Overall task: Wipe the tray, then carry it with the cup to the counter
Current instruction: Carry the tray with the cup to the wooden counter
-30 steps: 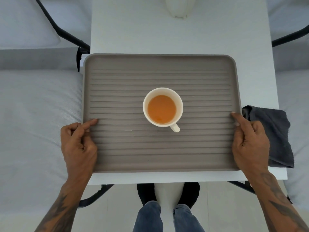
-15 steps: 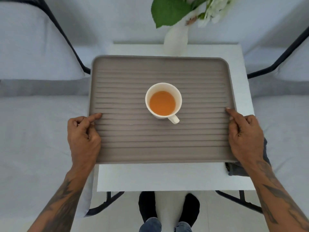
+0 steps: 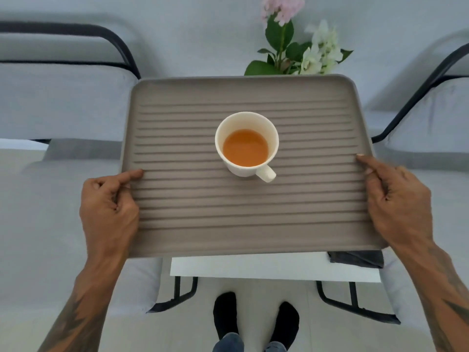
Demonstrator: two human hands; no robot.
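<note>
A person grips a ribbed grey-brown tray by its 2 short sides, the left hand clamped on the left rim with its forefinger laid along the ridges, the right hand clamped on the right rim the same way. A white cup of orange-brown drink stands upright near the tray's middle, its handle turned toward the near right. The tray appears lifted clear of the small white worktop, whose near edge shows below it, with a dark grey cloth lying at the worktop's right end. Flowers rise beyond the tray's far rim. With the cloth set down, the wiping looks finished and the carry is the step in hand. The next move calls for keeping the tray level and both grips even while turning away toward the counter, which is not in view, since the cup sits loose and holds liquid that could slop.
</note>
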